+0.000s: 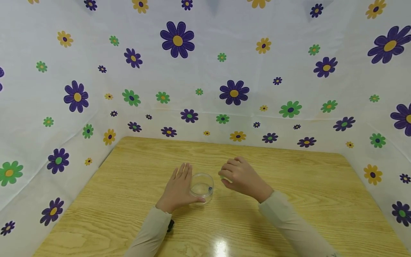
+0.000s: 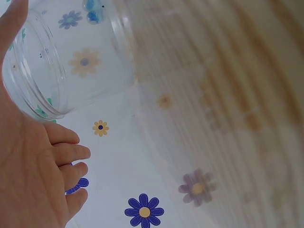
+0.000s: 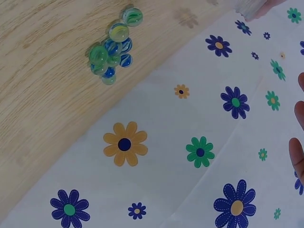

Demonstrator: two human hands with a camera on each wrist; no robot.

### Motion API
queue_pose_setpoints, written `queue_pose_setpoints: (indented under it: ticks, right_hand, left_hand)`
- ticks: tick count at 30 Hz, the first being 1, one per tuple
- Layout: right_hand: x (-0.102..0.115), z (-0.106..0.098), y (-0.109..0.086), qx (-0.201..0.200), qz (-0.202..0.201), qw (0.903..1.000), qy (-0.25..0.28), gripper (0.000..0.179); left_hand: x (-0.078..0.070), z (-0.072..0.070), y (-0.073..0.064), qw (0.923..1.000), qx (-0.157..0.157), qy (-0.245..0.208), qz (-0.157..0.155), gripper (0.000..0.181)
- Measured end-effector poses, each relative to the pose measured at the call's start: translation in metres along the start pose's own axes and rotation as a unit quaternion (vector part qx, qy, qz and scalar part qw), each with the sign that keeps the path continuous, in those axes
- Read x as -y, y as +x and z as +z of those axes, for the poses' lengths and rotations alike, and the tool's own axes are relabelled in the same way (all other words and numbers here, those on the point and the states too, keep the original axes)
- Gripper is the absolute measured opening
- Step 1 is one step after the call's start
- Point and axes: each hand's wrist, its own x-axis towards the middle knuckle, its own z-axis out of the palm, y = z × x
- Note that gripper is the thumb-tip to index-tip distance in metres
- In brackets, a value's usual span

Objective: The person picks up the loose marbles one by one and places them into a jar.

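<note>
A clear round jar (image 1: 200, 186) stands on the table, with a blue marble (image 1: 210, 189) showing inside it. My left hand (image 1: 178, 189) rests against the jar's left side, its fingers straight and pointing forward, the thumb reaching across the near side. Through the jar wall (image 2: 99, 88) in the left wrist view, blue marbles (image 2: 93, 15) show. To the right of the jar, my right hand (image 1: 239, 175) is raised with curled fingers, pinching a small pale-green marble (image 1: 222, 176). The right wrist view shows only some right fingertips (image 3: 297, 154) at its edge.
Several green, blue and yellowish glass marbles (image 3: 111, 52) lie clustered on the wooden table (image 1: 128, 200). A flower-printed white cloth (image 1: 205, 71) surrounds the table's back and sides. A dark object (image 1: 171, 225) sits beside the left wrist.
</note>
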Motion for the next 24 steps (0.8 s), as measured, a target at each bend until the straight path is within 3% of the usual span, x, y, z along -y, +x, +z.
queue_pose_setpoints:
  ticks: [24]
  right_hand:
    - [0.019,0.01,0.015,0.0,-0.02,0.9996,0.018,0.016]
  left_hand:
    - [0.0,0.0,-0.001,1.0,-0.001,-0.006,-0.002,0.126]
